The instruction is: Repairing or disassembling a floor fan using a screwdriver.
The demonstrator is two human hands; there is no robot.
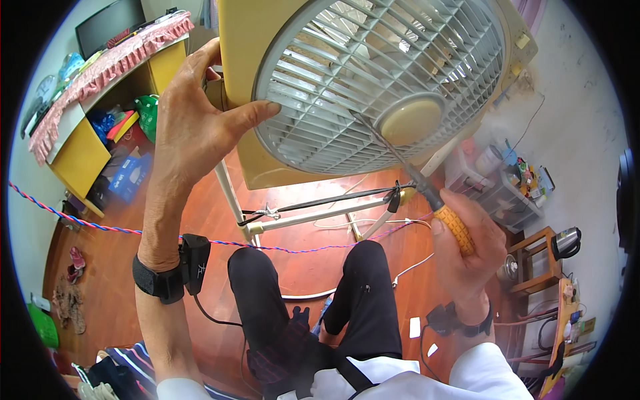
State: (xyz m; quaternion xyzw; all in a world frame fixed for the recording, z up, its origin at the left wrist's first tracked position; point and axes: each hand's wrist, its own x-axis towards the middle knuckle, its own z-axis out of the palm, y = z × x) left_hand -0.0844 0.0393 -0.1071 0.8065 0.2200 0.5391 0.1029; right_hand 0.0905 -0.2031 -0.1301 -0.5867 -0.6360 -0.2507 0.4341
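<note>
Right of centre, right hand [467,247] has its grip round orange-handled tool [455,229], tip at grille [412,121]; upper left, left hand [200,120] clasps fan [245,47]. Best: brace firmly, probe lightly.

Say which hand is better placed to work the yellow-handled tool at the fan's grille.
Likely the right hand: it grips the yellow-handled tool, whose shaft points toward the grille. The left hand is occupied at the fan casing.
</note>
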